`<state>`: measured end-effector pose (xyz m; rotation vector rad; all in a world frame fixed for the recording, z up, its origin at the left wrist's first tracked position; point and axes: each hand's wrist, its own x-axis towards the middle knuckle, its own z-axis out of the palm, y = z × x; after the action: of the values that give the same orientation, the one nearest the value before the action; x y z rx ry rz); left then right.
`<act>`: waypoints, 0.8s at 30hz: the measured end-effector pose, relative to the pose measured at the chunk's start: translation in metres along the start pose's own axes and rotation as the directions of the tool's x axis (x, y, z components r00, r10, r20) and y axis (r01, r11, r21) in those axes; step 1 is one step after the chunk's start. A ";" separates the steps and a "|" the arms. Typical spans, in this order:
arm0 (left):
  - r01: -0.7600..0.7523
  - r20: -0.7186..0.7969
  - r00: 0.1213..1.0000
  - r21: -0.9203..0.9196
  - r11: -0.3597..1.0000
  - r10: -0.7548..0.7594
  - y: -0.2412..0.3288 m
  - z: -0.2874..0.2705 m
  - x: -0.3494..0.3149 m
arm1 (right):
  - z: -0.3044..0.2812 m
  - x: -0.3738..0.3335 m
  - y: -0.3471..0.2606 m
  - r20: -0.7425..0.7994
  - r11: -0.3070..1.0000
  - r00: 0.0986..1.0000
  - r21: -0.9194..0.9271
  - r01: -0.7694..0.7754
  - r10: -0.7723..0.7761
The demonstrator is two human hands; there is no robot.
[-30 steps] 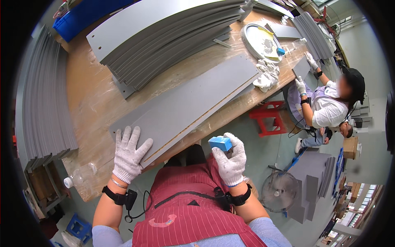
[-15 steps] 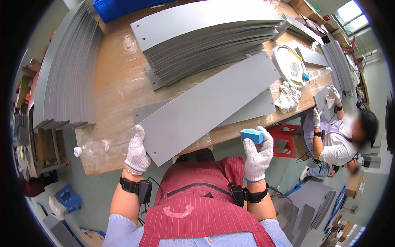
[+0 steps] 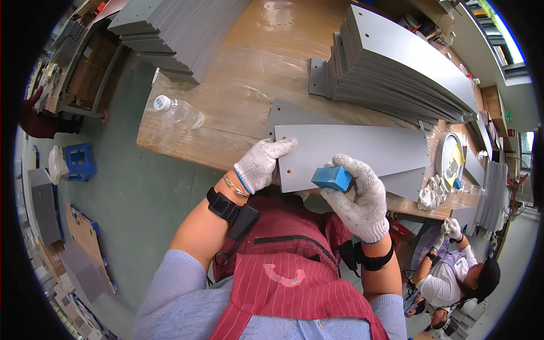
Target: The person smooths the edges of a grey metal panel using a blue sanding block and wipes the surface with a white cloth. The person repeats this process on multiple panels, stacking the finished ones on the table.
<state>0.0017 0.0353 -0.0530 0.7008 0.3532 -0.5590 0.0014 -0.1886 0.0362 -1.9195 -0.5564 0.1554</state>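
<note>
A long flat grey panel [image 3: 351, 148] with small holes near its end lies across the table's near edge. My gloved left hand [image 3: 262, 162] grips its left end, thumb laid over the top face. In my gloved right hand [image 3: 362, 204] a small blue block [image 3: 332, 178] is pinched between thumb and fingers, just above the panel's near left part. Under that panel sits another grey panel [image 3: 294, 115], partly hidden.
A tall stack of grey panels [image 3: 408, 71] stands behind, another stack [image 3: 170, 34] at far left. A clear plastic bottle [image 3: 182, 112] lies near the table's left corner. A round dish [image 3: 450, 156] and white cloth [image 3: 433, 191] are at right. A co-worker [image 3: 447, 272] is beyond.
My view has swung left. The panel now lies more level, and my right hand has brought the blue block in from the right to above the panel's left end.
</note>
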 end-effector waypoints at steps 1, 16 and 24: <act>0.010 -0.022 1.000 0.066 0.998 -0.008 -0.001 0.000 -0.001 | 0.003 0.008 -0.002 0.032 0.999 0.999 -0.041 0.024 -0.023; -0.029 0.073 0.997 0.065 0.997 0.024 0.002 -0.036 0.005 | -0.047 -0.052 0.008 -0.191 0.625 0.842 0.754 -0.203 0.505; 0.057 0.056 0.996 0.222 0.973 -0.071 0.014 -0.026 0.036 | -0.097 -0.167 0.112 -0.497 0.551 0.562 0.830 0.085 0.661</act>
<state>0.0355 0.0493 -0.0816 0.8857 0.2568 -0.6871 -0.0769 -0.3799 -0.0488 -0.9639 0.4850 -0.1965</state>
